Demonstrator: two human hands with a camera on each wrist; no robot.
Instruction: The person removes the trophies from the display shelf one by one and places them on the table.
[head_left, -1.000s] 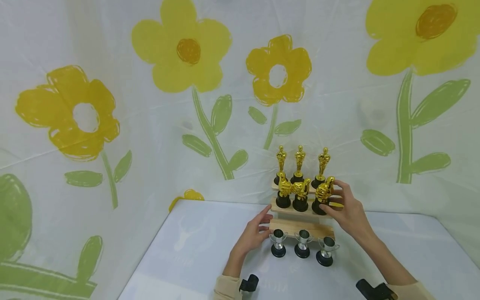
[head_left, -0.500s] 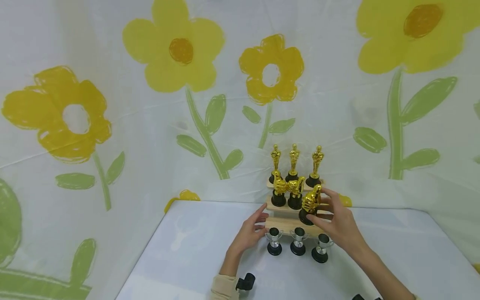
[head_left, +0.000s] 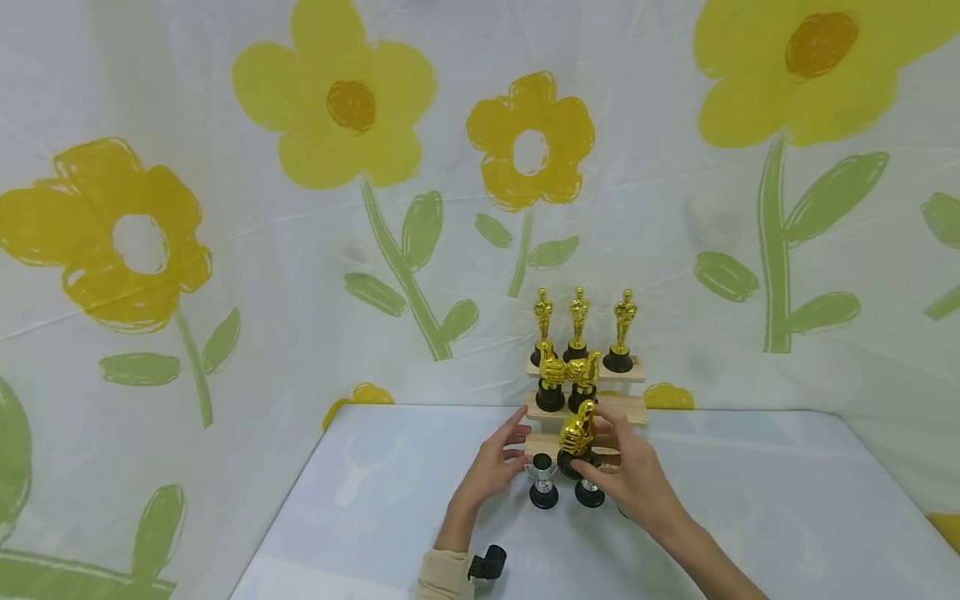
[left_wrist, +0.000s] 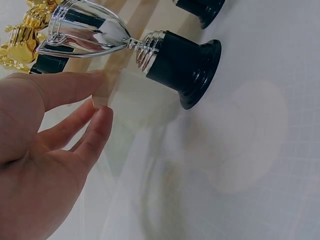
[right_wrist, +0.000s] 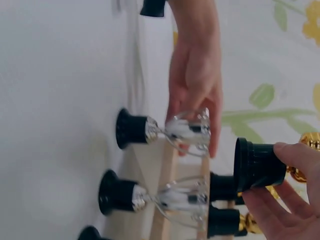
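My right hand grips a gold thumbs-up trophy by its black base, thumb on one side and fingers on the other. The trophy is held in front of the wooden tiered stand's lower step. At the stand's left end, my left hand pinches a board edge between thumb and fingers. Two more gold thumbs-up trophies stand on the middle step. Before the stand are silver cup trophies on black bases; the right one is mostly hidden by my right hand.
Three gold figure statuettes stand along the top step. The stand sits near the back of a white table, close to a fabric wall printed with yellow flowers. A black device is strapped on my left wrist.
My right hand has lifted the thumbs-up trophy off the middle step's right end and carried it left, down and forward. My left hand stays at the stand's left end.
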